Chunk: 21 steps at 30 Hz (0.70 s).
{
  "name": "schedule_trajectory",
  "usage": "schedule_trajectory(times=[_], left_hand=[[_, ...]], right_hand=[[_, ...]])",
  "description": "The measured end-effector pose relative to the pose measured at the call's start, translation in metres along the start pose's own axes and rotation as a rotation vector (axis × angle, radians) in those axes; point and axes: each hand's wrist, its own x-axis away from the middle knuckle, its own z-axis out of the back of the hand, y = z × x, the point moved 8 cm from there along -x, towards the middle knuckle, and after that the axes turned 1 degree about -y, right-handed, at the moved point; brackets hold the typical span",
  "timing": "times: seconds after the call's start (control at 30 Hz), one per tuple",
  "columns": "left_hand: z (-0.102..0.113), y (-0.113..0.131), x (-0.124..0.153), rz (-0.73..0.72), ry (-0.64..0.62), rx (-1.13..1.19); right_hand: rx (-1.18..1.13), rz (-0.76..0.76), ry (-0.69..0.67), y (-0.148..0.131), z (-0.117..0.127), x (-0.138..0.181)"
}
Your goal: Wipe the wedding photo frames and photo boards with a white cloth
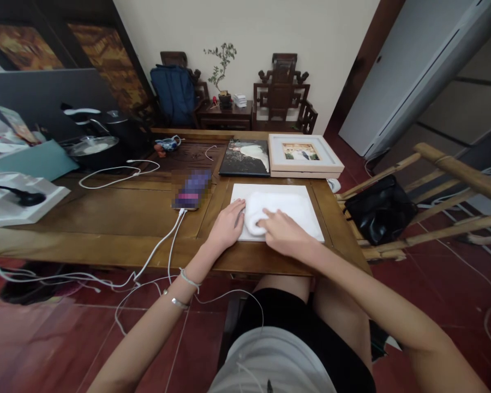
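Note:
A thick, soft-looking white slab (288, 201) with rounded edges lies on a flat white board (245, 189) near the table's front edge; I cannot tell what it is made of. My left hand (228, 224) rests on the board's left side, beside the slab. Its fingers are stretched forward and nothing shows in them. My right hand (286, 232) is over the slab's front left part. Two of its fingertips, spread apart, touch the white surface, while the other fingers are partly hidden.
Left of the board lies a phone (191, 188) with white cables plugged in. Behind it are a dark picture (245, 157) and a light-framed picture (305, 155). A power strip (24, 199) and a black pot (94, 152) stand at left. A bamboo chair (454, 158) with a black bag is at right.

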Motion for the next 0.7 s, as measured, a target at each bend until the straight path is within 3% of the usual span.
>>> schedule_trajectory(times=[0.2,0.37,0.53,0.7], left_hand=[[0.001,0.0,0.0,0.003,0.004,0.009],[0.001,-0.001,0.001,0.004,0.003,0.026],[0.001,-0.004,0.0,0.015,0.026,0.045],[0.001,-0.008,0.0,0.038,0.068,0.05]], right_hand=[[0.008,-0.056,-0.007,0.052,0.007,-0.075],[0.03,-0.074,0.003,0.069,0.01,-0.103],[0.069,-0.049,-0.016,0.052,0.007,-0.086],[0.129,0.067,-0.018,0.008,-0.007,-0.03]])
